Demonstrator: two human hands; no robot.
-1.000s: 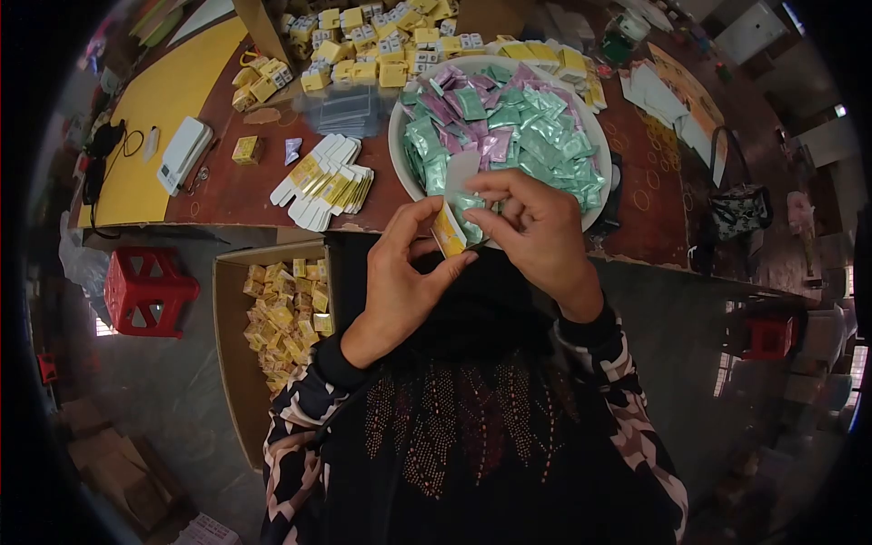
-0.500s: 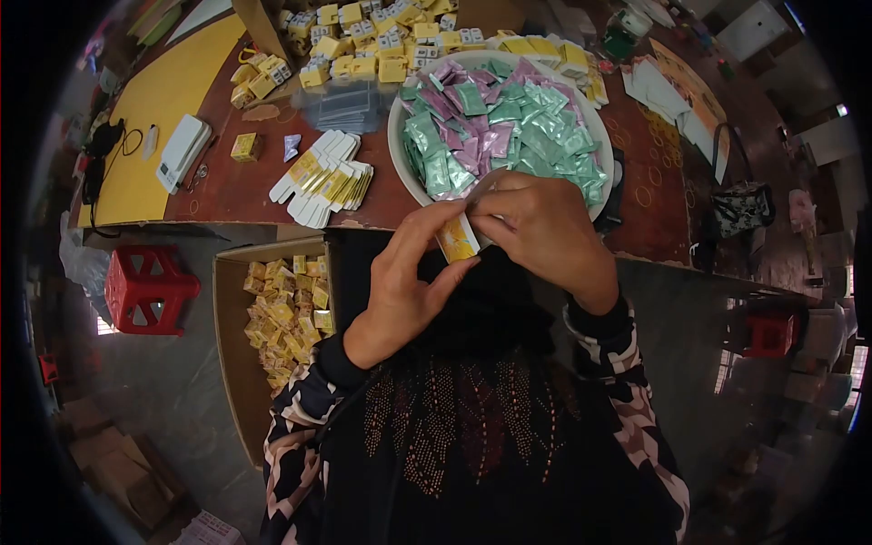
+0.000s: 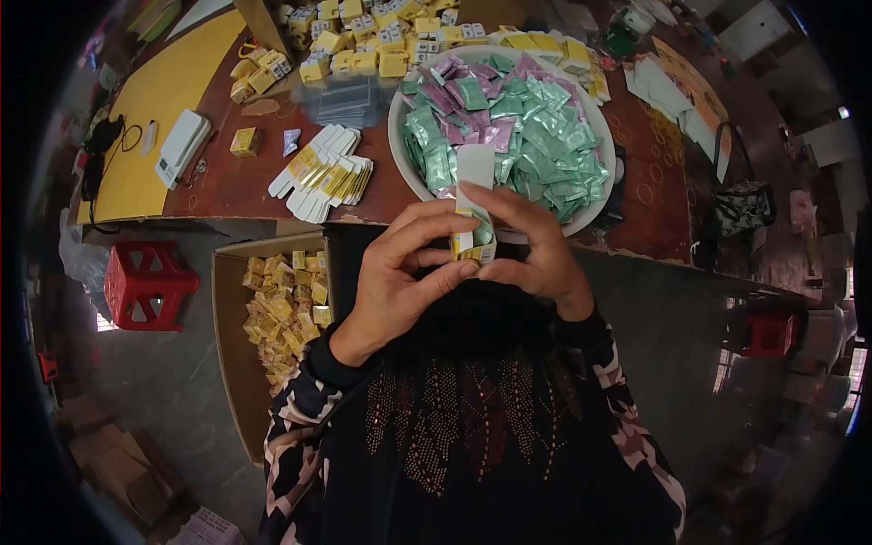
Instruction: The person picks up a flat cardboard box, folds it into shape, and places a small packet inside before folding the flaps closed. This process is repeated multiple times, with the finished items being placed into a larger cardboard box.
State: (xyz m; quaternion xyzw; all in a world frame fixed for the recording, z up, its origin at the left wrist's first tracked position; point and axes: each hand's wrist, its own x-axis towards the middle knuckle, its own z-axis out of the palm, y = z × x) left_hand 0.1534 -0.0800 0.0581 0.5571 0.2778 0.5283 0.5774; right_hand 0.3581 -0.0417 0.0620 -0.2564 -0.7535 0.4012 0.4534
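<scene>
A small yellow-and-white carton point(image 3: 475, 169) is held between my two hands, just in front of the basin, with its long white flap standing up. My left hand point(image 3: 395, 277) grips it from the left, thumb low on the printed side and fingers behind. From the right, my right hand point(image 3: 540, 254) closes on it, its index finger against the flap. Inside the carton's mouth a bit of green sachet point(image 3: 482, 234) shows. Beyond my hands stands a white basin point(image 3: 396, 150) heaped with green and pink foil sachets point(image 3: 545, 136).
Flat cartons point(image 3: 329, 177) lie left of the basin, near one folded box point(image 3: 245, 142) and a white scale point(image 3: 184, 148). Yellow items point(image 3: 363, 62) are piled behind. Below the table edge, a cardboard box point(image 3: 229, 350) holds many small cartons. A red stool point(image 3: 150, 286) stands left.
The carton has turned upright, its white flap now raised and its mouth showing green. My right hand has moved from above it to its right side.
</scene>
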